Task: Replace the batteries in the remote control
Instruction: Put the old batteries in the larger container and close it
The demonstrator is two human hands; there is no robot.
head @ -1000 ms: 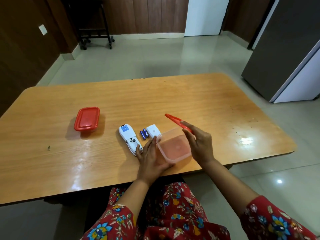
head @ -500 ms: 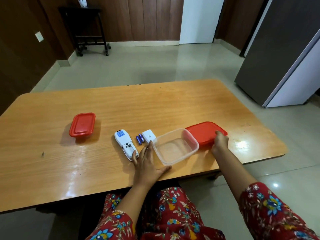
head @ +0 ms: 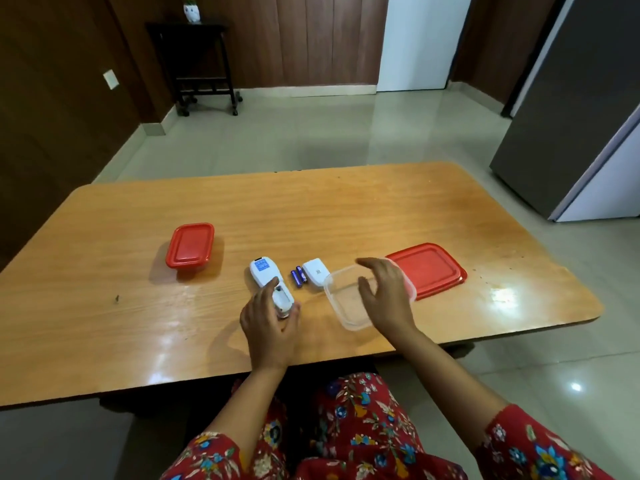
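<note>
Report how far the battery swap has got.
Done: battery cover off, two batteries on the table, clear container open, its red lid beside it. In hand: left hand grips the remote. Left: fit batteries, refit cover.

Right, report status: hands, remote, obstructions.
Left hand closing on remote, battery bay open. Right hand open over empty clear tub. Two batteries loose beside remote. Nothing blocking.

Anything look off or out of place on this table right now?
Nothing spilled or broken. The remote lies with its battery bay open, its cover and two batteries loose beside it.
</note>
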